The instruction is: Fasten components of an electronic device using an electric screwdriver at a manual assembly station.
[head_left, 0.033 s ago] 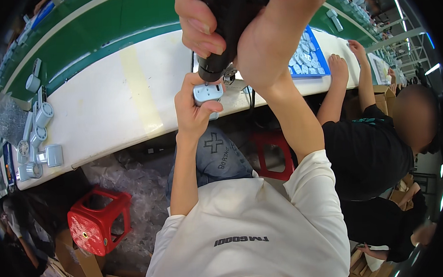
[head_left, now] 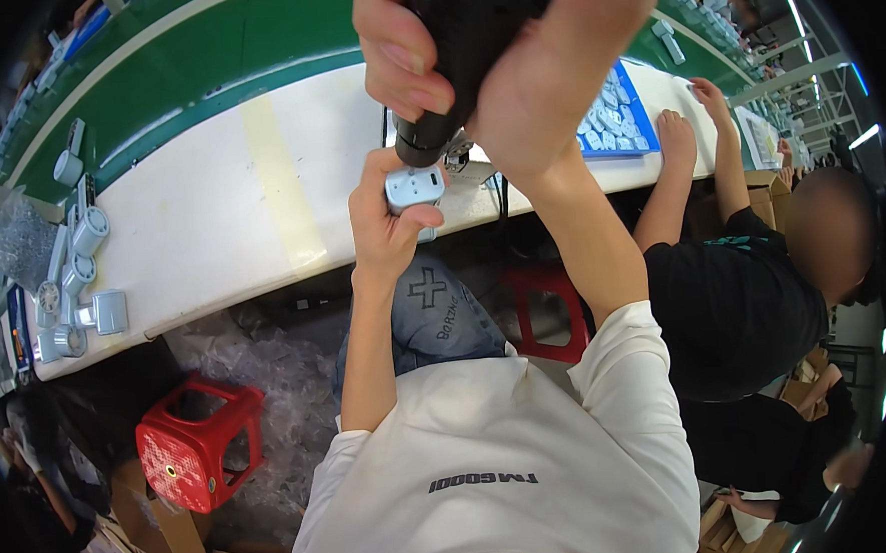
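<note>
My left hand (head_left: pixel 377 218) grips a small light-blue plastic housing (head_left: pixel 413 191) over the table's near edge. Small holes and a dark slot show on the housing's upper face. Wrapped in my right hand (head_left: pixel 534 106) is a black powered screwdriver (head_left: pixel 457 60), pointing down. Its nose is right at the far side of the housing; the tip is mostly hidden, so I cannot tell whether it sits in a screw. Just right of the housing, partly behind my right hand, is a small metal device (head_left: pixel 465 163).
The white table (head_left: pixel 199 209) has light-blue fan-like units (head_left: pixel 90 230) at its left end. A blue tray (head_left: pixel 646 126) of light-blue parts lies to the right, near a co-worker (head_left: pixel 735 311). Behind runs a green conveyor belt (head_left: pixel 280 30). A red stool (head_left: pixel 196 445) stands lower left.
The screwdriver's nose and the housing have shifted very slightly. Both hands keep their grip.
</note>
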Motion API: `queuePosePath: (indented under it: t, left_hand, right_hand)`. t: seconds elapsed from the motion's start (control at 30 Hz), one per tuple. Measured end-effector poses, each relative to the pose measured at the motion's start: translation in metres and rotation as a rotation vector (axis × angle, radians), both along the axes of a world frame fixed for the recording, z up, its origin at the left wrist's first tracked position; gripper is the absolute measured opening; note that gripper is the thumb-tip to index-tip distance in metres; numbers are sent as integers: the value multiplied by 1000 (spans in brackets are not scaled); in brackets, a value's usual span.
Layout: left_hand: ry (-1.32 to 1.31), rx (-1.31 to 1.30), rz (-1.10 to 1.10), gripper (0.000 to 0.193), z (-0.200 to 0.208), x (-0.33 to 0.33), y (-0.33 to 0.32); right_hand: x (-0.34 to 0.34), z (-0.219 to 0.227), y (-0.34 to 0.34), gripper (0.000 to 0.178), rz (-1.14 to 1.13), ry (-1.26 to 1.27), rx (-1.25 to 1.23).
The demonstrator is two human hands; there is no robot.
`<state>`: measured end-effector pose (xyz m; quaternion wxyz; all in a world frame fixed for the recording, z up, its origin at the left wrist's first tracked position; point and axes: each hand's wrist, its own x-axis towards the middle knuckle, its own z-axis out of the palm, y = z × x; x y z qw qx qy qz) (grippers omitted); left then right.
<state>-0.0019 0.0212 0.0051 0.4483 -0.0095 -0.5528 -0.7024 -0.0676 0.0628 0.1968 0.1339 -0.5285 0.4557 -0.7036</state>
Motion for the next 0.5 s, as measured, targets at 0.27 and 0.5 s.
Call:
queuePosePath:
  t: [0.27,0.5]
  left_hand:
    - [103,-134,69,61,-3,-2,-2]
    - [76,-64,14,60,0,-7,-4]
  right_hand:
    - [-45,-33,7,82,289,-295,-316]
    - [-91,-97,-23,75,358,90,-565]
